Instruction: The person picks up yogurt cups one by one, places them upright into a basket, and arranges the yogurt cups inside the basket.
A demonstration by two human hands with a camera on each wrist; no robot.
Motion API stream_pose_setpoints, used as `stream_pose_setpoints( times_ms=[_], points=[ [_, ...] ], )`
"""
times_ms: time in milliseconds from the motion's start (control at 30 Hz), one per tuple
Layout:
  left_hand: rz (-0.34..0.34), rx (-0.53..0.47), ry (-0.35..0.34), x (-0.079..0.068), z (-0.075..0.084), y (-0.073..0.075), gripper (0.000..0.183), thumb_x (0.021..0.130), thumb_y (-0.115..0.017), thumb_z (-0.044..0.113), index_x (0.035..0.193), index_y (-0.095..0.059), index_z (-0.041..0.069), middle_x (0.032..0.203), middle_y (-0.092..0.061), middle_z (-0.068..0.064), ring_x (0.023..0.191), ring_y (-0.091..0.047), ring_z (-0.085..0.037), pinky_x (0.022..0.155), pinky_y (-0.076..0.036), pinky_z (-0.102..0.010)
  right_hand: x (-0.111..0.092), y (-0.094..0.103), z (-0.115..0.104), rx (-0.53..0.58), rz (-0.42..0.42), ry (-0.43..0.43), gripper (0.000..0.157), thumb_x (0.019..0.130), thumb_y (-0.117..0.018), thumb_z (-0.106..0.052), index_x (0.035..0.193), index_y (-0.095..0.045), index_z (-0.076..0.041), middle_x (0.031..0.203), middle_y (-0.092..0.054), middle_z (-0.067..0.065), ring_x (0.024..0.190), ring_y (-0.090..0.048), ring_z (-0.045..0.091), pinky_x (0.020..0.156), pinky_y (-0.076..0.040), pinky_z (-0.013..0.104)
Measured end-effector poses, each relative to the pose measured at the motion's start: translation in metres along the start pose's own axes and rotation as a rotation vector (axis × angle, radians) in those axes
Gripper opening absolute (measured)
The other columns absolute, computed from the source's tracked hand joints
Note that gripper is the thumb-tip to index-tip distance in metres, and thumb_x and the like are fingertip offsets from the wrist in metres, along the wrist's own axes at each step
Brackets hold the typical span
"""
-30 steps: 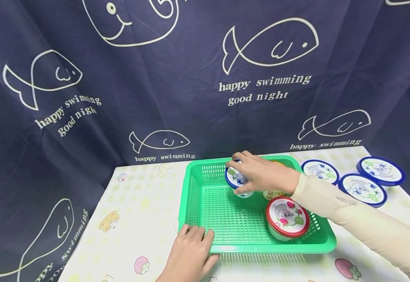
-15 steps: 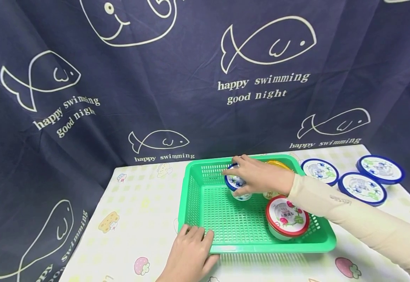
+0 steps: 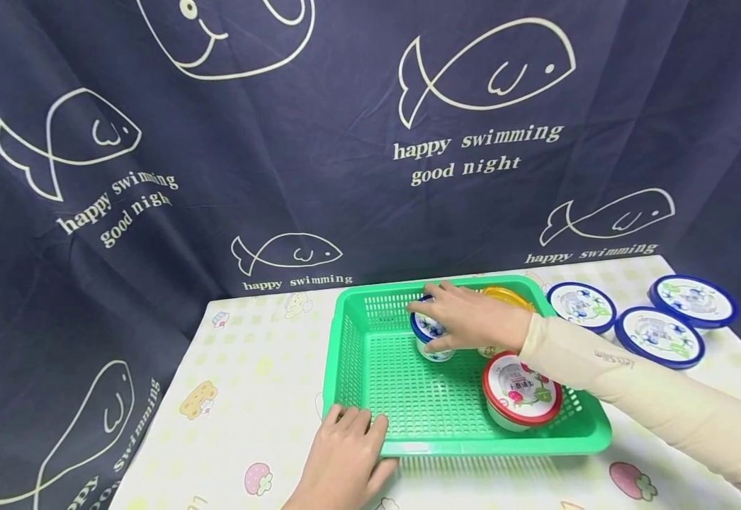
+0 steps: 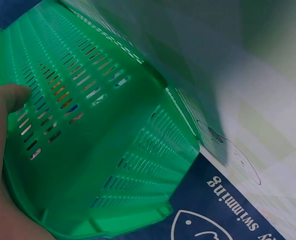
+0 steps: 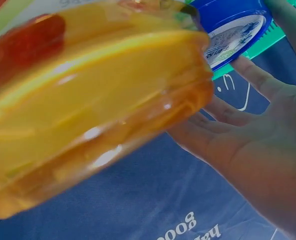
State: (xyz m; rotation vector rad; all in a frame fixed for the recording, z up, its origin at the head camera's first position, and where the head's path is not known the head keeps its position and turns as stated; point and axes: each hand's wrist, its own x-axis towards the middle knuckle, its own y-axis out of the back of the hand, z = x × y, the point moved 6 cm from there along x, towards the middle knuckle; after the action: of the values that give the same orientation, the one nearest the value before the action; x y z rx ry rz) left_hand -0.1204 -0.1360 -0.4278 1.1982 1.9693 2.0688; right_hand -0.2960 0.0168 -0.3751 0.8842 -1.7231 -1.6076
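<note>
A green plastic basket stands on the table, its near-left rim gripped by my left hand. In the left wrist view the thumb presses the slotted outer wall of the basket. Inside, toward the back, my right hand holds a small blue-lidded tub by its lid edge; part of the tub is hidden under the hand. Below the right wrist sits a yellow-lidded tub, which looms large in the right wrist view. A red-lidded tub with a strawberry print stands nearer the front.
Several blue-lidded tubs, such as the nearest one, stand on the table right of the basket. A patterned white tablecloth covers the table. Behind it hangs a dark blue curtain with fish drawings.
The right hand and the blue-lidded tub have shifted slightly down into the basket, and more of the yellow lid shows. The left hand keeps its hold on the rim.
</note>
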Motion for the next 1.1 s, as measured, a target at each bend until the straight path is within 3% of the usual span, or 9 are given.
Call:
stream_pose_setpoints(
  times_ms=[167, 567, 800, 1100],
  points=[
    [-0.017, 0.006, 0.003, 0.001, -0.001, 0.0, 0.028, 0.075, -0.071, 0.042, 0.076, -0.054, 0.018, 0.061, -0.035, 0.007, 0.059, -0.048, -0.015, 0.067, -0.035, -0.033, 0.001, -0.003, 0.0, -0.007, -0.037, -0.026, 0.07, 0.084, -0.074, -0.048, 0.144, -0.053, -0.017, 0.144, -0.048, 0.023, 0.129, -0.047, 0.045, 0.098, -0.045, 0.058],
    [-0.008, 0.012, -0.002, 0.001, 0.0, 0.0, 0.029, 0.074, -0.071, 0.043, 0.076, -0.057, 0.018, 0.061, -0.037, 0.007, 0.059, -0.049, -0.015, 0.068, -0.035, -0.033, -0.006, -0.001, 0.0, -0.053, -0.001, -0.034, 0.066, 0.085, -0.074, -0.047, 0.14, -0.057, -0.015, 0.133, -0.056, 0.02, 0.117, -0.054, 0.043, 0.09, -0.049, 0.06],
    [-0.028, 0.008, 0.003, 0.0, 0.0, -0.001, 0.029, 0.075, -0.072, 0.043, 0.077, -0.058, 0.019, 0.061, -0.038, 0.007, 0.059, -0.049, -0.015, 0.067, -0.036, -0.033, -0.01, 0.0, 0.001, -0.078, 0.022, -0.042, 0.079, 0.081, -0.074, -0.057, 0.143, -0.054, -0.013, 0.14, -0.053, 0.02, 0.126, -0.049, 0.044, 0.096, -0.045, 0.061],
    [-0.028, 0.011, 0.006, 0.0, 0.001, -0.001, 0.031, 0.074, -0.073, 0.044, 0.076, -0.055, 0.019, 0.062, -0.036, 0.007, 0.058, -0.046, -0.015, 0.068, -0.035, -0.033, -0.016, 0.0, -0.004, -0.179, 0.045, 0.007, 0.075, 0.077, -0.082, -0.043, 0.14, -0.056, -0.012, 0.13, -0.059, 0.019, 0.119, -0.054, 0.04, 0.094, -0.046, 0.057]
  ],
)
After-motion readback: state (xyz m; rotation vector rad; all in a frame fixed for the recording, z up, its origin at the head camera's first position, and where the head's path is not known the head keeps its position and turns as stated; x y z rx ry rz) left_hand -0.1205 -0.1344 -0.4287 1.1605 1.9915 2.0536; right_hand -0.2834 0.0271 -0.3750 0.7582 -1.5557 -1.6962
